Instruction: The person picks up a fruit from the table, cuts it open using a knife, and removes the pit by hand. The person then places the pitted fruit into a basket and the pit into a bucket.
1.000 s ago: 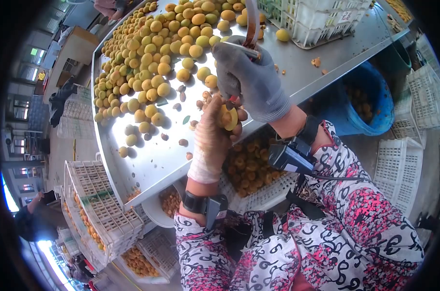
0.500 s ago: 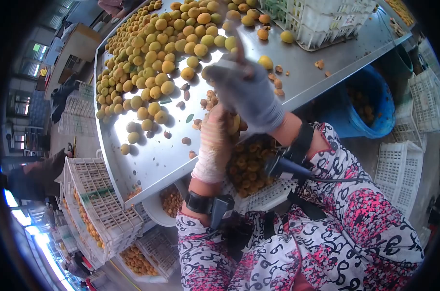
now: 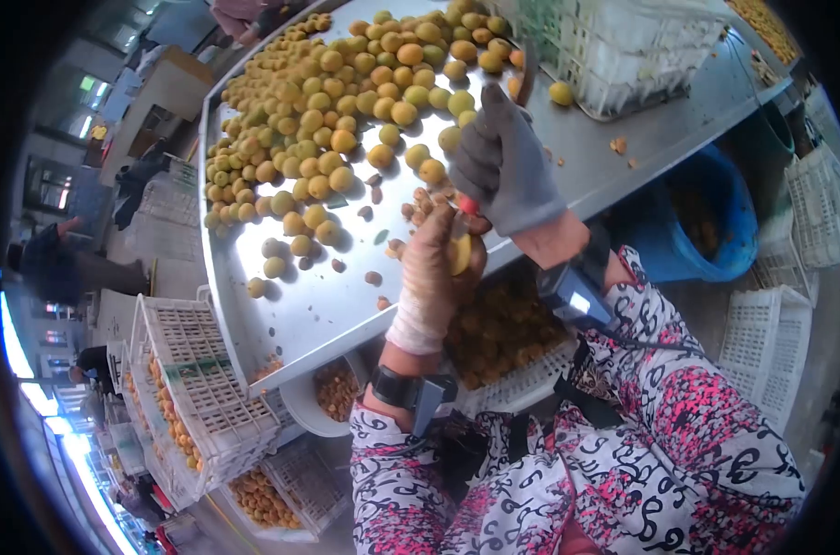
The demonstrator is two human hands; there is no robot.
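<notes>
My left hand (image 3: 432,268), in a pale glove or wrap, is closed round a yellow-orange fruit (image 3: 460,252) over the front edge of the metal table (image 3: 327,344). Just to its right, my right hand (image 3: 508,166) wears a grey glove; its fingers are curled round a tool with a red part (image 3: 466,203), which touches the area of the fruit. The tool's exact shape is unclear. Many round yellow-green fruits (image 3: 327,139) lie on the table beyond my hands. Small brown pits (image 3: 373,277) are scattered nearer to me.
Below the table stand a white crate of fruit halves (image 3: 522,381), a white bucket of pits (image 3: 295,398) and a blue bin (image 3: 739,222). Stacked crates (image 3: 207,356) are at the left. A white crate (image 3: 623,55) sits on the table. Another person (image 3: 59,264) is at the far left.
My right hand has moved slightly right and down, away from my left hand, and the red part and the fruit now show. The view has shifted slightly.
</notes>
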